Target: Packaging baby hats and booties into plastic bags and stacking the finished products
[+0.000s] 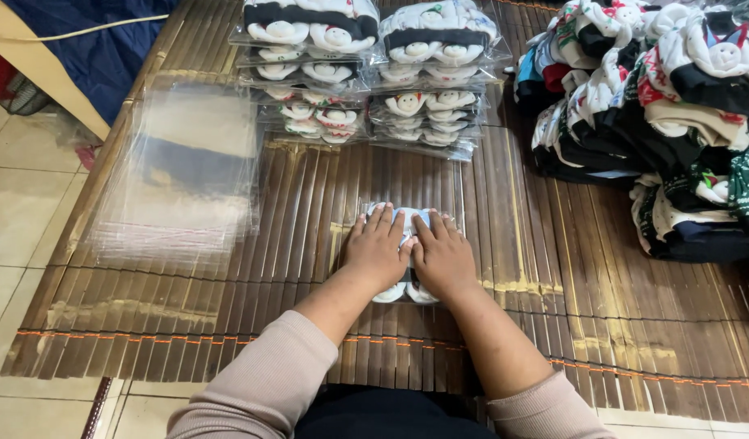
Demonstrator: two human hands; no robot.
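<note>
A: What fills most of the view?

B: A brown bamboo mat (553,268) spread over a pale tiled floor (17,203). At two o'clock sits a loose heap of folded socks (659,122) with snowman faces, dark and bright colours mixed.

A: And at twelve?

B: Two stacks of bagged socks (374,73), each pair in clear plastic, standing side by side. At ten o'clock lies a pile of empty clear bags (183,162), flat, overlapping the mat's left edge.

A: Where is the packet being handled?

B: Dead centre, a clear bag with a sock pair (407,293) inside, lying flat on the mat, white toe ends showing at its six o'clock edge.

A: The hands?

B: The left hand (377,248) lies palm down on the packet's left half, fingers stretched out and slightly spread toward twelve. The right hand (442,256) lies the same way on the right half, touching the left along the thumbs. Both are flattened open, pressing on the packet rather than gripping it.
</note>
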